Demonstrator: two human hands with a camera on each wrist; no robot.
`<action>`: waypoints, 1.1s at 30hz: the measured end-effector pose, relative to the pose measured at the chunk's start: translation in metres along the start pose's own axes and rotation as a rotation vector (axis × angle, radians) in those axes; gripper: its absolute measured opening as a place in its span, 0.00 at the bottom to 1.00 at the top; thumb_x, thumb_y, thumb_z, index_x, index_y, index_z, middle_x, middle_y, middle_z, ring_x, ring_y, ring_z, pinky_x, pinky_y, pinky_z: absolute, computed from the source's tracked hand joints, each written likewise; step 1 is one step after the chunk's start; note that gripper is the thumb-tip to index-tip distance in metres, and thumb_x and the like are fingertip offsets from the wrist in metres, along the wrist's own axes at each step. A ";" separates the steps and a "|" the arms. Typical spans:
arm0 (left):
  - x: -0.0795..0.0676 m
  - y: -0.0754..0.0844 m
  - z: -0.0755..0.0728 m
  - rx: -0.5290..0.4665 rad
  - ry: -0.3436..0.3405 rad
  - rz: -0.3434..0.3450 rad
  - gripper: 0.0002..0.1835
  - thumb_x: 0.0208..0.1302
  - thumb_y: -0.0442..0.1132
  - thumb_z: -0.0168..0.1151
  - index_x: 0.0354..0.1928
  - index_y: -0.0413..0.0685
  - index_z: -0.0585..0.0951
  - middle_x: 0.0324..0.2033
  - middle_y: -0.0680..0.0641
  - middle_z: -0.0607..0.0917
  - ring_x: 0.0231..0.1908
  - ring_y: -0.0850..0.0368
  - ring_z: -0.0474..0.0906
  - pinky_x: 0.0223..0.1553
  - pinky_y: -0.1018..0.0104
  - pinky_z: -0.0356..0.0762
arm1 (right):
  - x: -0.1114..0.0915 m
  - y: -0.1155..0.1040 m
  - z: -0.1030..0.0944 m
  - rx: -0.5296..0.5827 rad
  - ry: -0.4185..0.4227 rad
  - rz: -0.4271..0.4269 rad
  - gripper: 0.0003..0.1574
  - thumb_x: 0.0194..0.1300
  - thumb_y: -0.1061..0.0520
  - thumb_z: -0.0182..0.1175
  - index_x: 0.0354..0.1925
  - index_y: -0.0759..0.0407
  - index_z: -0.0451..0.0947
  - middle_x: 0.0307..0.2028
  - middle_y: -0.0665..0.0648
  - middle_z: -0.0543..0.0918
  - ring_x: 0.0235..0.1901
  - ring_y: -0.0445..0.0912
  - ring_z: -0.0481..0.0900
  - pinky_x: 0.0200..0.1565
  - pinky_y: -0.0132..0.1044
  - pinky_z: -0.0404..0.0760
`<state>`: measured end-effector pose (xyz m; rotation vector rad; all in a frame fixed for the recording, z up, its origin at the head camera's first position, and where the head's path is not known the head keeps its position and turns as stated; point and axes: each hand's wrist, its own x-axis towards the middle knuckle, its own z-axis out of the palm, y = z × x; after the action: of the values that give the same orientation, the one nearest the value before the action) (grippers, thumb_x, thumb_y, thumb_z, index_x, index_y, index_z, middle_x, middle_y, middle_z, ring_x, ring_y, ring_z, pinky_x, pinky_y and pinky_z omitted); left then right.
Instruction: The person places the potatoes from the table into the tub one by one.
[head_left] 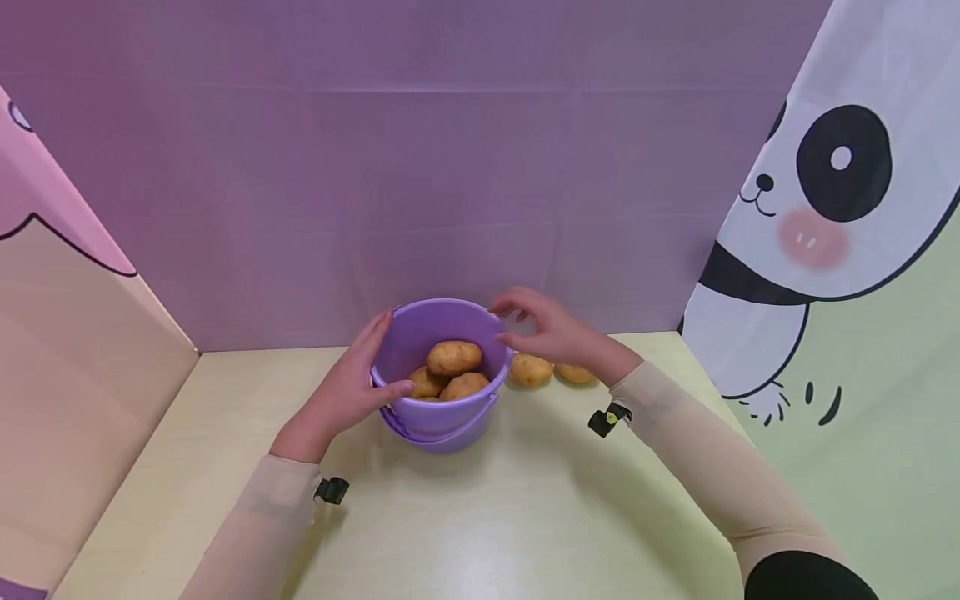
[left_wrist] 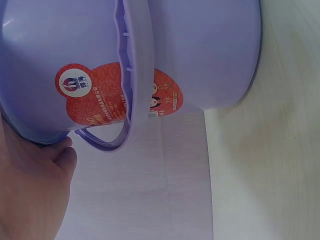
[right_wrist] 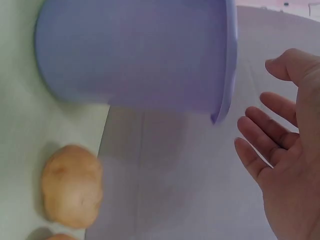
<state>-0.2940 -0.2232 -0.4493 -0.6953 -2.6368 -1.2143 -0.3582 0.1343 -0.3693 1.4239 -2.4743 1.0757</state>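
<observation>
A purple bucket (head_left: 442,425) stands on the table with several potatoes (head_left: 454,358) inside. My left hand (head_left: 358,375) grips its rim on the left, with the thumb over the near edge. The left wrist view shows the bucket's handle (left_wrist: 139,65) hanging down across a red label (left_wrist: 102,97). At the right side of the rim, my right hand (head_left: 551,329) holds nothing. Its fingers are spread and loosely bent, and the right wrist view shows them apart from the rim. A potato (head_left: 531,370) lies on the table just right of the bucket.
A second loose potato (head_left: 575,374) sits partly behind the right wrist. The pale wooden table (head_left: 465,533) ends at a purple backdrop (head_left: 450,167) behind the bucket. Printed panels flank it, a pink and beige one (head_left: 82,358) left and a panda one (head_left: 847,350) right.
</observation>
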 end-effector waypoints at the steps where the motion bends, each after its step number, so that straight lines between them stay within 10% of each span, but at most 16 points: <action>1: 0.000 0.000 0.000 0.000 -0.001 -0.001 0.64 0.66 0.62 0.76 0.91 0.49 0.47 0.89 0.42 0.49 0.85 0.31 0.49 0.78 0.24 0.56 | -0.004 0.003 -0.002 -0.002 0.009 0.014 0.23 0.73 0.63 0.72 0.62 0.67 0.82 0.57 0.65 0.87 0.58 0.64 0.82 0.59 0.56 0.81; 21: -0.002 -0.001 -0.002 0.006 -0.004 0.002 0.64 0.68 0.63 0.76 0.91 0.48 0.47 0.89 0.43 0.48 0.86 0.32 0.48 0.79 0.25 0.54 | -0.084 0.079 -0.017 -0.138 0.078 0.350 0.27 0.73 0.58 0.74 0.65 0.66 0.81 0.61 0.64 0.83 0.63 0.63 0.80 0.66 0.63 0.80; 33: -0.001 -0.005 -0.001 -0.009 0.003 0.017 0.64 0.67 0.61 0.77 0.91 0.48 0.48 0.89 0.42 0.49 0.86 0.34 0.47 0.80 0.26 0.52 | -0.107 0.098 -0.014 -0.161 0.099 0.400 0.24 0.72 0.58 0.75 0.61 0.65 0.82 0.61 0.69 0.82 0.64 0.68 0.77 0.68 0.64 0.76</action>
<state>-0.2957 -0.2276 -0.4525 -0.7155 -2.6185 -1.2225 -0.3791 0.2518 -0.4539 0.8319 -2.7649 0.9465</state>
